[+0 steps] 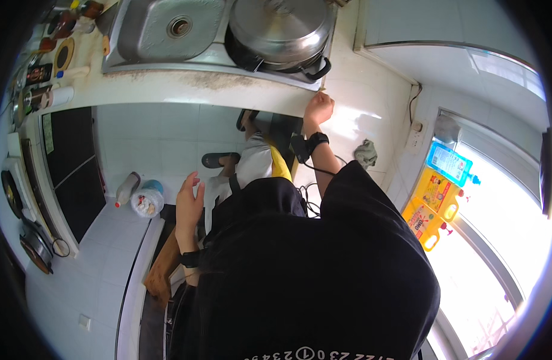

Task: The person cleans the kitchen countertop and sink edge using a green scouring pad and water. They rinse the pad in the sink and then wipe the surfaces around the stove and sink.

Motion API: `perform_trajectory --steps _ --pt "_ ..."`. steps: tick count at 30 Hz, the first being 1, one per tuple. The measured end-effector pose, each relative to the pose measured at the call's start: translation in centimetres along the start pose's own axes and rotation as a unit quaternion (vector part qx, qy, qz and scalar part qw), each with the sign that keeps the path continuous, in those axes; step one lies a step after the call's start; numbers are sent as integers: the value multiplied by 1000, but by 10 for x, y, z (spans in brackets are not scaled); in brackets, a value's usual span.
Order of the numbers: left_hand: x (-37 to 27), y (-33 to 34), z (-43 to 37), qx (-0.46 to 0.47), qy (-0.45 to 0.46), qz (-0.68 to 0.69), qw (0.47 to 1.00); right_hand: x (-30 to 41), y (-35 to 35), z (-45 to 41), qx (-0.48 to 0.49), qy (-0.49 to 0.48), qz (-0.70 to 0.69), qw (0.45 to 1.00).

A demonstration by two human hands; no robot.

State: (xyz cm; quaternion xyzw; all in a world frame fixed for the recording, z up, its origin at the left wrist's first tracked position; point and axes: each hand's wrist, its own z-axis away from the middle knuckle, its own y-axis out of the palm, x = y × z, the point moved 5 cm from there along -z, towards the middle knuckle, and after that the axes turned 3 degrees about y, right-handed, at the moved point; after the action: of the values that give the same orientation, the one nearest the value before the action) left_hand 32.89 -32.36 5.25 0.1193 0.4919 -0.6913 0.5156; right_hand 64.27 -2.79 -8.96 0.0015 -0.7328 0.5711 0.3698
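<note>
My right hand point(319, 108) rests with curled fingers at the counter's front edge, just below the corner of the steel sink unit; a tiny pale scrap shows at its fingertips, too small to name. Close above it stands a large lidded steel pot point(280, 31) with black handles. Away from the counter, my left hand point(190, 198) hangs in the air at my side, fingers apart and holding nothing. Both wrists wear black bands, the right one with a small box and a cable. The steel sink basin point(177, 45) lies left of the pot.
A crumpled grey-green cloth point(365, 153) lies on the counter at right. Bottles and jars line the counter's left end. On the floor are a lined waste bin point(147, 202) and a plastic bottle point(128, 189). Detergent bottles point(438, 193) stand by the bright window.
</note>
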Motion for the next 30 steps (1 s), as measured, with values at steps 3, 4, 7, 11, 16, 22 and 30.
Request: perform_trajectory --steps 3,4,7,11,16,22,30 --pt "25 -5 29 -9 -23 2 1000 -7 12 15 -55 -7 -14 998" --pt "30 -7 37 -1 -30 -3 1000 -4 13 19 -64 8 -44 997" --pt "52 -10 68 1 -53 -11 999 26 25 42 -32 0 -34 999" --pt "68 -18 78 0 -36 -4 999 39 34 57 -77 -42 -1 996" --pt "82 -24 88 -4 -36 -18 999 77 45 93 -48 -80 5 996" --pt "88 -23 83 -2 -36 2 999 106 52 117 -24 -147 -9 989" --pt "63 -39 59 -40 -69 10 997 193 102 205 114 -277 -108 948"
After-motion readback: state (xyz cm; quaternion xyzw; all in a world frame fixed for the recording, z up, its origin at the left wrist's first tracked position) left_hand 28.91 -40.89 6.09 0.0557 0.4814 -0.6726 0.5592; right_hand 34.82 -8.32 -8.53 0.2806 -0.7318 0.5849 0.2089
